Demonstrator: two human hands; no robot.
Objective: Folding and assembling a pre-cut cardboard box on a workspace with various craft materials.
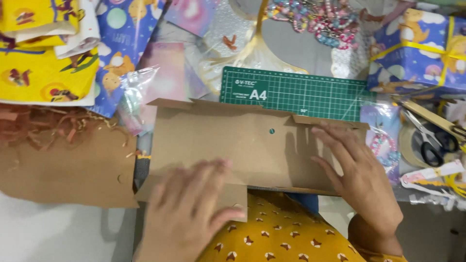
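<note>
A flat, unfolded brown cardboard box blank (242, 140) lies across the middle of the surface (58, 233), its long axis running left to right, with small flaps along the far edge and a tab hanging over the near edge toward the person. A small round hole shows near its centre.

The left hand (187, 218) presses flat on the blank's near-left part, over the tab, its fingers (213, 170) together and stretched out, clamped on nothing. The right hand (359, 179) lies flat on the right end of the blank, fingers (330, 140) slightly spread and pointing toward the far-left, likewise gripping nothing.

Just behind the blank, partly under it, sits a green cutting mat (301, 92). To the left lies another brown cardboard sheet (63, 170) with reddish-brown paper shreds (43, 123) on its far part. Yellow and blue patterned wrapping paper (48, 73) fills the far-left corner. At the far right stands a blue wrapped gift box (417, 53) tied with yellow ribbon; nearer lie scissors (429, 140) over a tape roll (412, 148). Beaded bracelets (320, 19) lie in a heap at the far edge.
</note>
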